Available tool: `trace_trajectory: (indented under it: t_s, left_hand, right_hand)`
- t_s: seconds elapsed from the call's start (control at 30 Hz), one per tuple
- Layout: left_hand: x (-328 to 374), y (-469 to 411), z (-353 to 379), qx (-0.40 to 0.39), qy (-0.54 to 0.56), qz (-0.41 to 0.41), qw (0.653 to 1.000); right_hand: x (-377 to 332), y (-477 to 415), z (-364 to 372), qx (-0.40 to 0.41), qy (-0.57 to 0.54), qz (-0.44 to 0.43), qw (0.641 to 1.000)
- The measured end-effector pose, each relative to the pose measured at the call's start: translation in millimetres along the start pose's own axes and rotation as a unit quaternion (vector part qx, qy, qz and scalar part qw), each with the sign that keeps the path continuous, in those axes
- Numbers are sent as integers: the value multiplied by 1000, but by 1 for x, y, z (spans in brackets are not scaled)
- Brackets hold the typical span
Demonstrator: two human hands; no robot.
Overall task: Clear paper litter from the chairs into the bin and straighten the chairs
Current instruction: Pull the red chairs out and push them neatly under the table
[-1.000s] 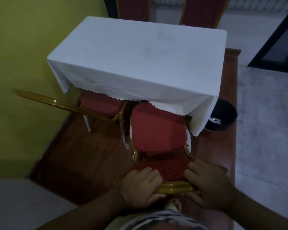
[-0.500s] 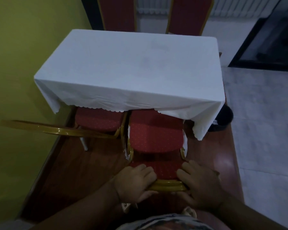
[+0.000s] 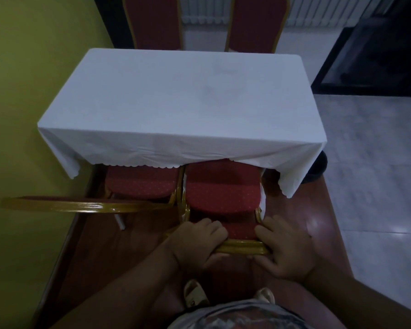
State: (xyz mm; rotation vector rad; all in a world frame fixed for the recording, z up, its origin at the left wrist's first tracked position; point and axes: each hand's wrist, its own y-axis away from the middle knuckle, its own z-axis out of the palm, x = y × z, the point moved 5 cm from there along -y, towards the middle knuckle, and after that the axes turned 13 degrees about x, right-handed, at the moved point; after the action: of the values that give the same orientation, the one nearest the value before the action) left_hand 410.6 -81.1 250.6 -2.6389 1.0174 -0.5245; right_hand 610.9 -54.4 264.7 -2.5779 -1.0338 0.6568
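A red padded chair (image 3: 221,188) with a gold frame stands in front of me, its seat partly under the white tablecloth. My left hand (image 3: 197,243) and my right hand (image 3: 285,248) both grip the gold top rail of its backrest (image 3: 242,247). To its left a second red chair (image 3: 140,184) is tucked under the table, its gold backrest rail (image 3: 81,205) stretching left. A dark bin (image 3: 318,169) stands at the table's right corner, mostly hidden by the cloth. No paper litter shows on either seat.
The table with the white cloth (image 3: 180,103) fills the middle. Two more red chairs (image 3: 154,20) (image 3: 256,20) stand on its far side. A yellow wall (image 3: 22,91) runs along the left. Grey tiled floor (image 3: 370,162) lies to the right of the wooden platform.
The chair I hold has slid forward, further under the tablecloth, and now sits square beside the left chair. Both hands stay on its backrest.
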Motion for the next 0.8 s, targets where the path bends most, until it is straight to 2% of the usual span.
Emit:
trace_trajectory:
  t_s: [0.57,0.8]
  left_hand:
    - [-26,-24,-3,30,-18,-34,999]
    - [-25,-27,-4,35,-7,-44,998]
  right_hand:
    - [22,-29,10,44,53,-28,997]
    - [25,-28,10,48,58,-6,997]
